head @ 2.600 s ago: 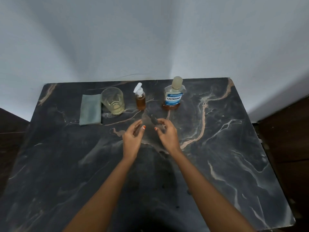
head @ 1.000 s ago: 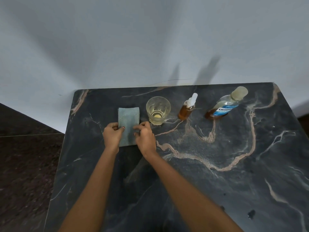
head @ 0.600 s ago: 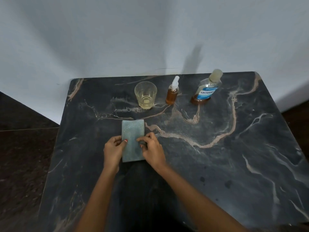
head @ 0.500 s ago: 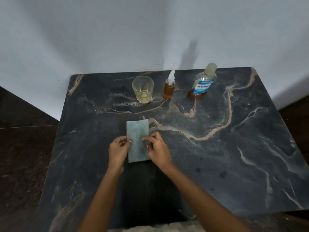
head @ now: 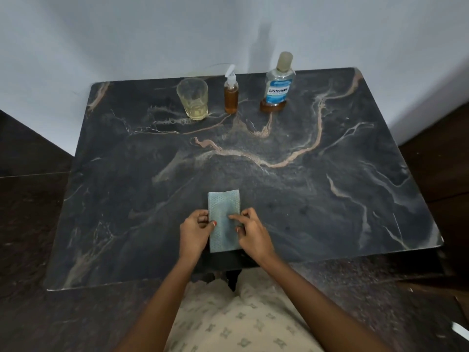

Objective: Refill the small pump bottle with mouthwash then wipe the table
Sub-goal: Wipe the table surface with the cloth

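Pressing on the folded cloth [head: 224, 219] near the bench's [head: 330, 199] front edge, the left hand [head: 195, 231] pinched its left side and the right hand [head: 250, 231] held fingertips on top. Soft and limp, it probably needed a flat palm. The pump bottle [head: 231, 94] stood at the back.

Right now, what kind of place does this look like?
Probably a room corner in a home: a dark marble-patterned table against plain white walls, holding a mouthwash bottle, a small pump bottle and a drinking glass.
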